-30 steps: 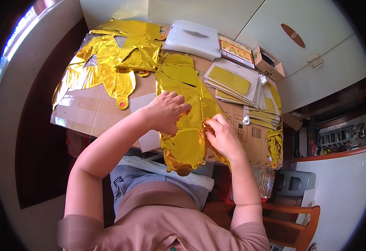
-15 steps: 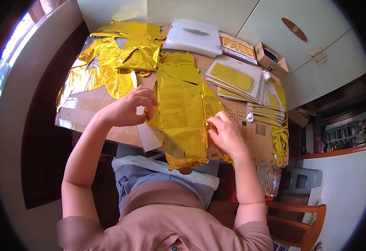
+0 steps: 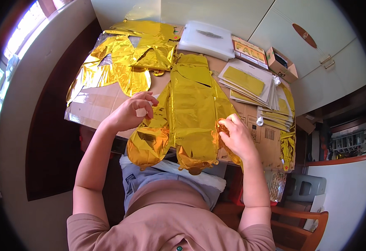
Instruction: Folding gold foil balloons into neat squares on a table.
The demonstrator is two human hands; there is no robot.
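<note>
A flat, uninflated gold foil balloon [image 3: 191,113] lies lengthwise before me, its rounded near ends hanging past the table's front edge. On its left side a lobe is spread out, with an orange-tinted tip. Beside that lobe's edge is my left hand [image 3: 133,111], fingers curled but apart, and I see nothing between them. My right hand [image 3: 238,136] pinches a crumpled orange-gold part of the foil along the right side. More gold foil [image 3: 151,56] is laid out at the back left, shiny and creased.
Cardboard [image 3: 95,104] covers the table. At the back stand a translucent plastic case [image 3: 204,42], a printed box [image 3: 250,51] and a small open carton [image 3: 282,65]. Stacked white and gold packets [image 3: 245,81] lie right, near a small white roll [image 3: 260,121]. A wooden chair [image 3: 316,217] stands lower right.
The left lobe of the foil, blurred in motion before, now lies spread to the left. My left hand has loosened beside it. My right hand keeps its pinch; the whole view has shifted slightly.
</note>
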